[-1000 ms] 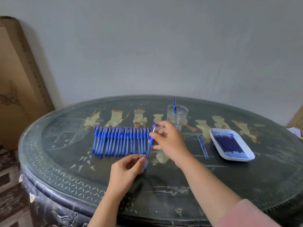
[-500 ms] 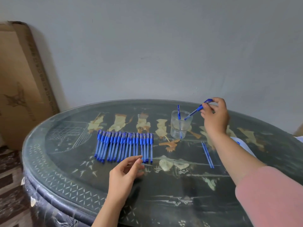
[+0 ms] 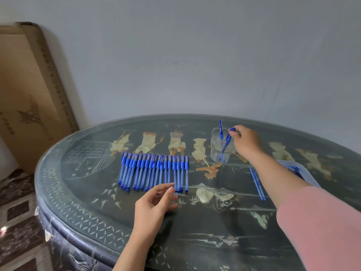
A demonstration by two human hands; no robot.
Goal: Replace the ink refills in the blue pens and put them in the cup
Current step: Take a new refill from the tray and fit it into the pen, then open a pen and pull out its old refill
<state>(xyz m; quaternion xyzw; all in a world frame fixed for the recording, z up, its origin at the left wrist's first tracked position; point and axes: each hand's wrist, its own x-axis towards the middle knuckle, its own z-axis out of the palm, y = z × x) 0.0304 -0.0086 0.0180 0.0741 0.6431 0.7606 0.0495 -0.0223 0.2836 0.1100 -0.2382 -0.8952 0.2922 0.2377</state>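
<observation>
On the table (image 3: pixel 195 222), right grip (image 3: pixel 247 141) pinches a pen (image 3: pixel 226 142) in the cup (image 3: pixel 215 151); left grip (image 3: pixel 154 204) fingers apart.

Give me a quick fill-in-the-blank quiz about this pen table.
The right hand holds a blue pen in the clear cup, which contains ____ pens in all.
That arm's sleeve is ____.
Beside the right forearm lie ____ loose refills.
Missing words: two, pink, two.
</observation>
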